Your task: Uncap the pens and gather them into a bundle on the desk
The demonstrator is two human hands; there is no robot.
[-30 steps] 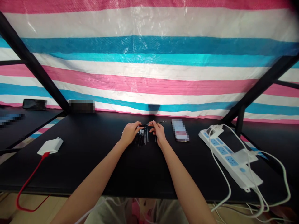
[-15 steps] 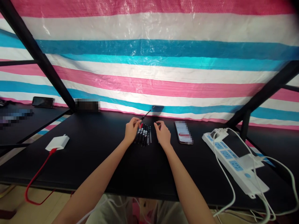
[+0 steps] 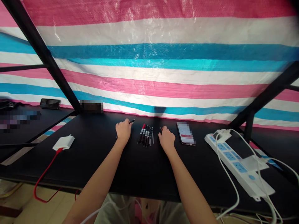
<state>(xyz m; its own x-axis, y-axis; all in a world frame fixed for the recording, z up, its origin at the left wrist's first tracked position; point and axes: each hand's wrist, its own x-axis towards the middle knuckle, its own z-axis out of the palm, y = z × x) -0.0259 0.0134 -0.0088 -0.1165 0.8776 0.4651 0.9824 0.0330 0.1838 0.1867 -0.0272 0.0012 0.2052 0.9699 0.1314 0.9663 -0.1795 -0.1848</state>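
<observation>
My left hand point(image 3: 123, 130) is closed round a dark pen point(image 3: 132, 121), whose tip sticks out to the right past the fingers. To the right of it, a row of several pens point(image 3: 144, 134) lies side by side on the black table, one with a red end. Thin pale sticks point(image 3: 151, 135), perhaps pen refills, lie along the row's right side. My right hand point(image 3: 167, 137) rests low over the table just right of them, fingers curled. A small dark tip shows at its fingertips; what it belongs to is hidden.
A phone point(image 3: 185, 133) lies right of my right hand. Farther right is a white power strip point(image 3: 238, 165) with plugs and loose white cables. At left sits a white charger point(image 3: 63, 142) with a red cable point(image 3: 46, 169). Black frame bars and a striped sheet point(image 3: 149, 74) stand behind.
My left hand has moved left, away from the pen row, with the pen. My right hand has shifted slightly right and lower, its fingers now curled in. The view has turned a little.
</observation>
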